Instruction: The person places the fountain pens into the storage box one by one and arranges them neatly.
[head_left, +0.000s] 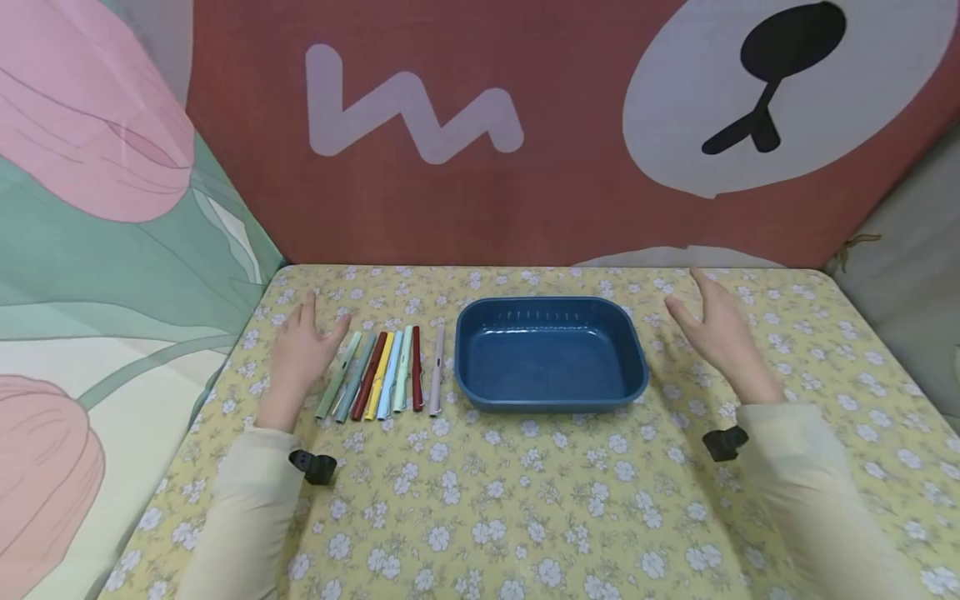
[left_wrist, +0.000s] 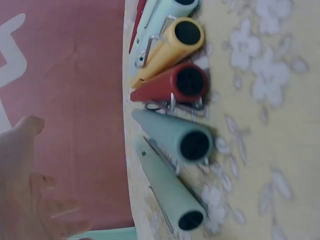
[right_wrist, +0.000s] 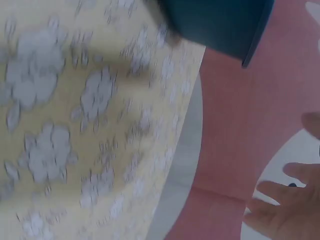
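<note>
Several capped pens with metal clips lie side by side on the table, among them a sage green pen [head_left: 338, 375], a red pen [head_left: 370, 376], a yellow pen [head_left: 378, 376] and a pale purple pen [head_left: 437, 371]. My left hand [head_left: 302, 350] is just left of the row, fingers extended and holding nothing. Right of the pens stands a dark blue rectangular tray [head_left: 551, 406], with a bare floor. Beyond its right side, my right hand [head_left: 716, 329] hovers with fingers spread and nothing in it. The left wrist view shows the pens' dark round ends close up, including a teal pen [left_wrist: 172, 135].
A yellow floral cloth [head_left: 495, 500] covers the table. A red printed backdrop [head_left: 420, 208] rises along the back edge, with a green and pink flower-print panel [head_left: 135, 275] on the left. Each wrist wears a small black camera [head_left: 312, 467].
</note>
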